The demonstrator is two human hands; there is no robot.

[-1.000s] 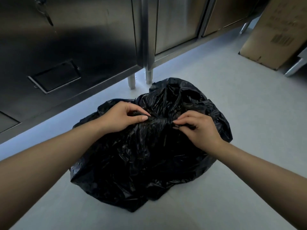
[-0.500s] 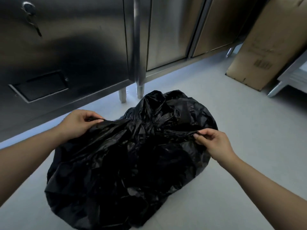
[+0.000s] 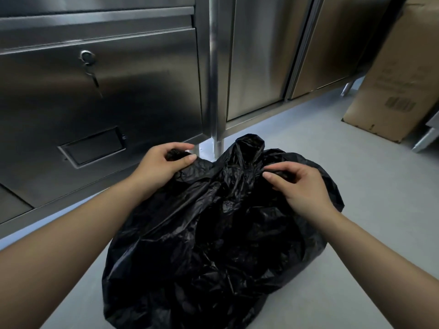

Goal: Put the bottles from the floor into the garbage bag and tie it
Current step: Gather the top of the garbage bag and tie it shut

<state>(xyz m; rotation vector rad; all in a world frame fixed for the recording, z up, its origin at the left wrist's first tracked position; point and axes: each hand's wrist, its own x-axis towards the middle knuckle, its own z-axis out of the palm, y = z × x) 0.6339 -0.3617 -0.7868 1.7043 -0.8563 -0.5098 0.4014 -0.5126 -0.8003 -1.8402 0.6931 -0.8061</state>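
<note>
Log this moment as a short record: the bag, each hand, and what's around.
garbage bag: black, bulging, on the floor, top gathered
left hand: grips a bunch of bag plastic
right hand: pinches plastic near the gathered top
knot: cannot tell if finished
surroundings: steel cabinets behind, cardboard box at far right

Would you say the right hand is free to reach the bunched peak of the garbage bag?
Probably yes: the right hand pinches plastic just beside the bunched peak of the garbage bag, with nothing between them, though it must let go first.
</note>
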